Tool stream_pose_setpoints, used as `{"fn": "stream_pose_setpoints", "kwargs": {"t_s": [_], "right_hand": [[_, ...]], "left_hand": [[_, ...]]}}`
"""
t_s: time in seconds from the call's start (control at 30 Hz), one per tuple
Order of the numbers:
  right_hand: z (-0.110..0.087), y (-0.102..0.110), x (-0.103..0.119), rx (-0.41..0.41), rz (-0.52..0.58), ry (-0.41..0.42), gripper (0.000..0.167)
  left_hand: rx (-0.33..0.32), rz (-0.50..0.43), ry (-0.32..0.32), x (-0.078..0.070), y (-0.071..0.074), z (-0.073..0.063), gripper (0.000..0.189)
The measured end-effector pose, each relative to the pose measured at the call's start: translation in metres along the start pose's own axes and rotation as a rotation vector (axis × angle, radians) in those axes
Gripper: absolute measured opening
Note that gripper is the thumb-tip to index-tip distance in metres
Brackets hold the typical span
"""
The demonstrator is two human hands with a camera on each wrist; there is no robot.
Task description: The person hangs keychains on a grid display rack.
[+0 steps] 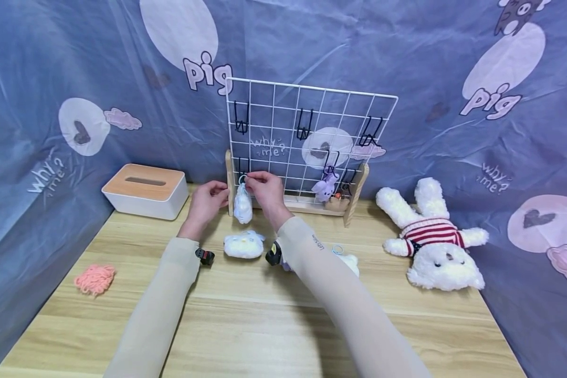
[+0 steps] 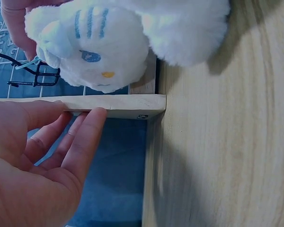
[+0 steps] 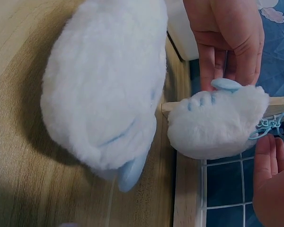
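A white plush keychain [image 1: 243, 205] with blue stripes hangs at the rack's lower left by its pale blue loop. My right hand [image 1: 266, 192] pinches that loop beside a black hook [image 2: 40, 75]. With fairly straight fingers, my left hand [image 2: 42, 156] touches the outer side of the rack's wooden post [image 2: 128, 101]. Behind the plush stands the white wire grid rack [image 1: 274, 107] with several black hooks. A purple plush keychain [image 1: 326, 186] hangs at its lower right, next to a tan plush [image 1: 337, 203]. On the table in front lies another white plush [image 1: 243, 245].
A dark plush [image 1: 274, 254] and a white plush with a ring [image 1: 349, 262] are partly hidden by my right sleeve. A tissue box [image 1: 144, 191] and pink yarn [image 1: 95, 279] are on the left. A white teddy [image 1: 434, 236] in a striped sweater lies on the right.
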State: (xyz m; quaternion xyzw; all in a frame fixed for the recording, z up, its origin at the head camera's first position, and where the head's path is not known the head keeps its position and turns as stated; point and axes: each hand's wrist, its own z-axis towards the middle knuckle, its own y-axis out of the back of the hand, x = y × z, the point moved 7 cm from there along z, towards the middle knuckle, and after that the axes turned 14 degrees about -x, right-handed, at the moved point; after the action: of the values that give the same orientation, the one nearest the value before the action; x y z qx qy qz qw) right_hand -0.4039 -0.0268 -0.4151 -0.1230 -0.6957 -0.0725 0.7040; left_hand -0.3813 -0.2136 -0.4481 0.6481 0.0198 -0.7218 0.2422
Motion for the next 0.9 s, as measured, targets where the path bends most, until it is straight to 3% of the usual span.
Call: {"fn": "stream_pose_setpoints", "kwargs": {"t_s": [0.47, 0.9], "right_hand": [[-0.003, 0.005, 0.006, 0.054, 0.006, 0.007, 0.018], [-0.008, 0.040, 0.013, 0.085, -0.091, 0.068, 0.023]], "left_hand": [[-0.002, 0.014, -0.007, -0.001, 0.000, -0.001, 0.029], [0.007, 0.064, -0.014, -0.001, 0.001, 0.000, 0.030]]}}
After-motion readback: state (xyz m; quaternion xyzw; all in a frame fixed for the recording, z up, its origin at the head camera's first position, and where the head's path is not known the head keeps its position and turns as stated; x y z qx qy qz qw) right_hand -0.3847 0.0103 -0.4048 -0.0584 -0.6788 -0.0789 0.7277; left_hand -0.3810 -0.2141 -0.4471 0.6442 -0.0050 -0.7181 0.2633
